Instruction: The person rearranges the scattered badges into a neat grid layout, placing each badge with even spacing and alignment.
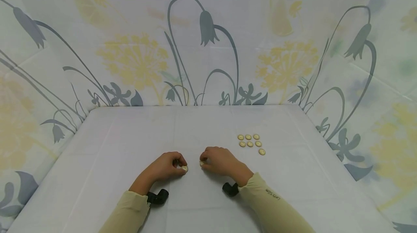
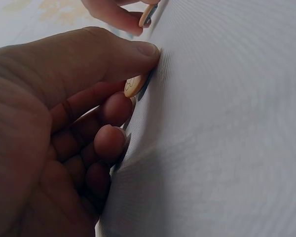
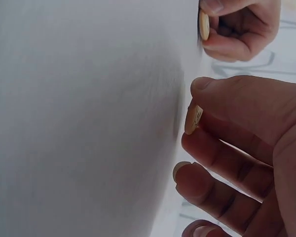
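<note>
Small round wooden discs with dark line markings are the things at hand. My left hand (image 1: 165, 166) pinches one disc (image 1: 184, 168) by its edges, thumb on the near side; in the left wrist view that disc (image 2: 133, 86) sits right at the cloth under the thumb. Across a short gap, my right hand (image 1: 219, 161) holds another disc (image 1: 202, 163) between thumb and forefinger. The right wrist view shows this disc (image 3: 193, 118) close over the cloth, its marked face partly covered by the thumb. The other right fingers are spread loosely below it.
Several more discs (image 1: 249, 144) lie flat beyond my right hand, in two short rows with a single disc (image 1: 262, 152) nearer me. A white cloth (image 1: 202, 204) covers the table. Flower-patterned curtains (image 1: 208, 62) border it at the back and both sides.
</note>
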